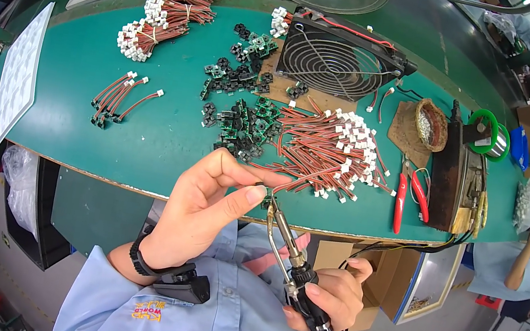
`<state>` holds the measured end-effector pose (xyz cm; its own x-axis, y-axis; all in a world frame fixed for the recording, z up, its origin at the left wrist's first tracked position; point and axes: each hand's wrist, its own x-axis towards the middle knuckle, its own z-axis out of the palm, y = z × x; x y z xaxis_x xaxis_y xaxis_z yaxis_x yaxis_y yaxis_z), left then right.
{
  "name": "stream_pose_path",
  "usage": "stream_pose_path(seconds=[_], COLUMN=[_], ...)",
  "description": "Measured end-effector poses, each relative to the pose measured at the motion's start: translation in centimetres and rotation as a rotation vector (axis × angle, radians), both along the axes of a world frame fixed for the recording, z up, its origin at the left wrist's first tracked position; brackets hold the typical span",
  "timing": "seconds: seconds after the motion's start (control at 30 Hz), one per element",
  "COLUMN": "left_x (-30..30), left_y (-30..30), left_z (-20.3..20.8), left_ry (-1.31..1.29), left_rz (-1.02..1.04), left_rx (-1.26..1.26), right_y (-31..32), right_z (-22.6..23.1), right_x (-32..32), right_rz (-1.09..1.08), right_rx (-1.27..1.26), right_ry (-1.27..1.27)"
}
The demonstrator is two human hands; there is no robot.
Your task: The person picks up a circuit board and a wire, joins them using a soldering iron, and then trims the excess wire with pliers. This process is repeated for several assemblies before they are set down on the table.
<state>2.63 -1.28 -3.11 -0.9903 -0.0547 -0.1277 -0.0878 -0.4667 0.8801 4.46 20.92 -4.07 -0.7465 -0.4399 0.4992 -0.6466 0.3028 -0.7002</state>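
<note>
My left hand is closed, pinching a small green circuit board between thumb and fingers near the table's front edge. A red-brown wire lead with a white plug runs from the pinch toward the wire pile. My right hand is wrapped round the black handle of a soldering iron with a thin metal tube along its side. The iron's tip is right at the board; whether they touch is too small to tell. Just beyond lie a heap of green boards and a pile of wire leads.
A black fan stands behind the piles. Rubber-banded wire bundles and finished-looking leads lie left, beside a white tray. Red-handled pliers, a round bowl and a green solder spool are right. Other people sit at both sides.
</note>
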Motion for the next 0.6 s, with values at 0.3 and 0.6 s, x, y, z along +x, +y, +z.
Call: stream_pose_path(seconds=[0.3,0.6], left_x=[-0.1,-0.1], left_y=[-0.4,-1.2], left_z=[0.2,-0.8], left_ry=[-0.069,-0.072], left_rz=[-0.13,-0.099], left_rx=[0.158,0.248], right_y=[1.0,0.7], right_z=[-2.4,-2.9], right_x=[-5.0,-6.4], right_rz=[-0.664,-0.674], right_rx=[-0.369,-0.331], right_ry=[-0.013,-0.241])
